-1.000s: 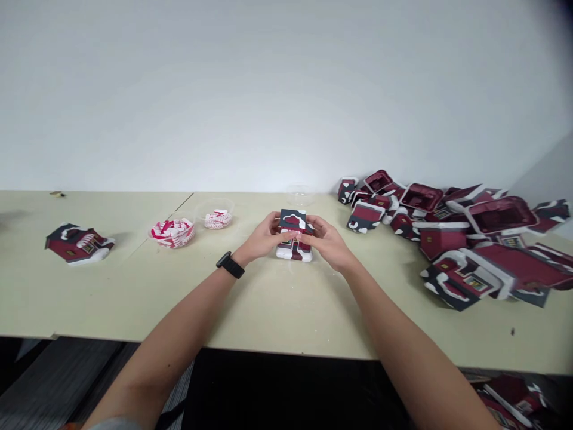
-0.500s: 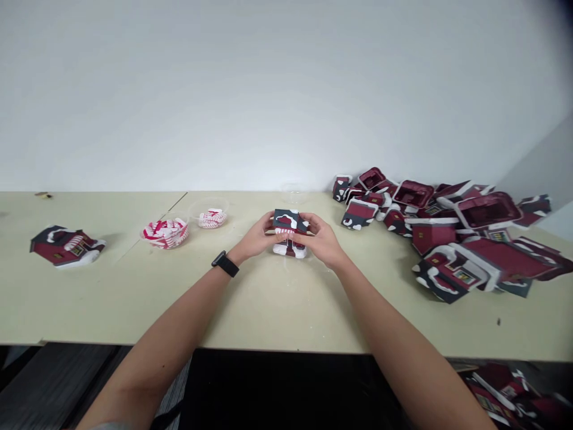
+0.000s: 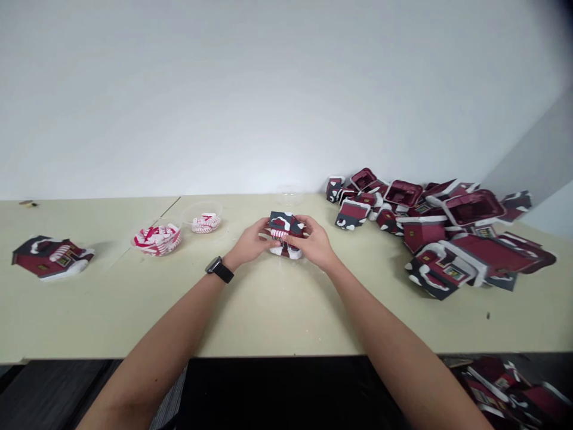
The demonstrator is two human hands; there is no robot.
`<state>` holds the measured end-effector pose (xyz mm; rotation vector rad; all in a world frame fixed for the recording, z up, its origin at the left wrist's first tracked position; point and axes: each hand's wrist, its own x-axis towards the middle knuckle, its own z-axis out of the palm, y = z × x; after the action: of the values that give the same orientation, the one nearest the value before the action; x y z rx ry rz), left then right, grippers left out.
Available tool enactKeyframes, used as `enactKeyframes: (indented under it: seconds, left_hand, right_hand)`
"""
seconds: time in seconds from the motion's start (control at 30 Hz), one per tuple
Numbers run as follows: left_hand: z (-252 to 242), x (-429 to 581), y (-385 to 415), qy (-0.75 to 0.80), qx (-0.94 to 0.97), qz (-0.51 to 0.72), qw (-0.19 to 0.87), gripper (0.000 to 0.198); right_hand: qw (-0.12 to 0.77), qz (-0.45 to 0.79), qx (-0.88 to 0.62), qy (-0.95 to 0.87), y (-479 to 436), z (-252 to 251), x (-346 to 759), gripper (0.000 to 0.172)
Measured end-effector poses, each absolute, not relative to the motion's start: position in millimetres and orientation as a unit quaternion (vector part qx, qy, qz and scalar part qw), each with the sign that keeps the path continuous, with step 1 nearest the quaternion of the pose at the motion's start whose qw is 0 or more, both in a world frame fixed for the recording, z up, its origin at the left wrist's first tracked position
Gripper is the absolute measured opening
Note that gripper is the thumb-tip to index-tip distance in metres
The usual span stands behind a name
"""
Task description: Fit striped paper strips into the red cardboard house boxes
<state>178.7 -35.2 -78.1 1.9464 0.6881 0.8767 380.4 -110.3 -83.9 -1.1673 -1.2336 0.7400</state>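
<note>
A small toy house [image 3: 286, 223] with a dark grey roof, white snow trim and dark red walls stands on the table in front of me. A red-and-white striped awning sits on its front. My left hand [image 3: 254, 242] is closed round the house's left side, its thumb at the front. From the right, my right hand [image 3: 316, 243] grips the other side, with the thumb pressed on the front by the awning. The fingers behind the house are partly hidden.
Left of my hands are a bowl [image 3: 157, 240] of red-and-white striped pieces and a clear dish of striped pieces [image 3: 206, 223]. A finished-looking house [image 3: 50, 258] with an awning stands far left. Several houses [image 3: 423, 233] lie piled at right; more [image 3: 510, 388] lie below the table edge.
Both hands stay on the house, which has turned slightly so its awning faces more to the left. The camera view has shifted a little.
</note>
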Motion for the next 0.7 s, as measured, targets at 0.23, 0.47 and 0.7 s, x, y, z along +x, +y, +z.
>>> enactKeyframes:
  seconds: [0.23,0.47,0.7]
  left_hand:
    - [-67.0,174.1,-35.2,0.375,0.766,0.460,0.246,0.035]
    - [-62.2,172.8,-33.8,0.412,0.748,0.474,0.215,0.035]
    - [-57.0,182.6,-52.1,0.363,0.745,0.463,0.314,0.037]
  right_hand:
    - [0.604,0.263,-0.526,-0.538,-110.5,-83.3,379.0,0.063]
    - [0.618,0.231,-0.530,-0.533,-109.6,-84.9,375.3,0.065]
    - [0.608,0.189,-0.522,-0.568,-117.4,-79.0,366.7,0.058]
